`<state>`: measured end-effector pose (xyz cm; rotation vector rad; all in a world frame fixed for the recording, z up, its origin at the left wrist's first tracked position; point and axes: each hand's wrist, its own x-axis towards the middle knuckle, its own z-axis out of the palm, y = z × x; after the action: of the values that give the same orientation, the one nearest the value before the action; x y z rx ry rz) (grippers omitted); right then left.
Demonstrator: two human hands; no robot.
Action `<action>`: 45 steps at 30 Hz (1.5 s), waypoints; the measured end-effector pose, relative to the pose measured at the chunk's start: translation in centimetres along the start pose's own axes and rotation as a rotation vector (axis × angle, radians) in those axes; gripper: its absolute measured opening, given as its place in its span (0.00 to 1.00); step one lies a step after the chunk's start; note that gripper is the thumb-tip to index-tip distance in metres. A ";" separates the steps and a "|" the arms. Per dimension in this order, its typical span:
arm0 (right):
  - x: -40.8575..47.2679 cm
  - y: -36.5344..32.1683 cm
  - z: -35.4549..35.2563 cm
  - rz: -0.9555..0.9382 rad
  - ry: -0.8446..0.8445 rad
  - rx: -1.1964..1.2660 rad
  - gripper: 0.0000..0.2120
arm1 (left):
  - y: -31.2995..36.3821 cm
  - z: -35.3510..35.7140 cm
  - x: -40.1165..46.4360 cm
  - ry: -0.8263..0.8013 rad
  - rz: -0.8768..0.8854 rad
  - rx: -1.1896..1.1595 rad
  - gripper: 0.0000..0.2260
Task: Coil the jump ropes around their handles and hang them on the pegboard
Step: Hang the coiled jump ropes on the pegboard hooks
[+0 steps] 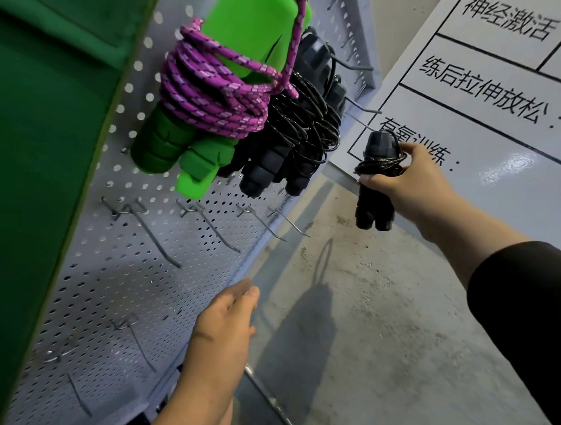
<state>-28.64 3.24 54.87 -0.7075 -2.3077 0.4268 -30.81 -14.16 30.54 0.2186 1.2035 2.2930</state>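
White board [518, 104] at far right carries black printed Chinese text in ruled boxes: "神经激活" at top, "练后拉伸放松:" below it, then a third line partly covered by the right hand [412, 182], ending in "练:". No brand marks are legible on any rope.

Black jump rope [375, 181] is held in the right hand, right of the pegboard [114, 301] and clear of it. Two chunky ribbed black handles are seen side by side, thin glossy black cord coiled round them near the upper part. Fingers are curled round the handles and coil, thumb on the near side. An empty hook [362, 110] is seen just above and left of the held rope; touching cannot be told.

Left hand [223, 325] is held low beside the pegboard's right edge, fingers straight and relaxed, nothing gripped.

Already hung on the upper pegboard: a rope with bright green handles [191, 154] wrapped in purple braided cord [210, 93], and to its right a cluster of black ropes [292, 142] with the same ribbed handles and loose black cord loops. Bare metal hooks [162, 233] are seen in lower rows. Green padded surface [44, 137] is at left; grey concrete floor [380, 329] below.
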 end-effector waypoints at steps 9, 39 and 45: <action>1.2 0.1 1.0 0.031 0.000 0.059 0.38 | 0.5 -0.4 0.1 0.033 0.035 -0.017 0.11; 2.7 -0.5 6.9 -0.029 0.065 0.252 0.33 | 0.5 -1.5 0.6 0.021 -0.015 -0.044 0.08; 2.4 -0.8 7.1 -0.021 0.074 0.240 0.34 | 0.8 -1.4 0.1 0.027 -0.024 -0.001 0.14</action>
<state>-35.32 3.25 51.33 -0.5708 -2.1468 0.6439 -31.75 -15.48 30.31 0.1724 1.2124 2.2820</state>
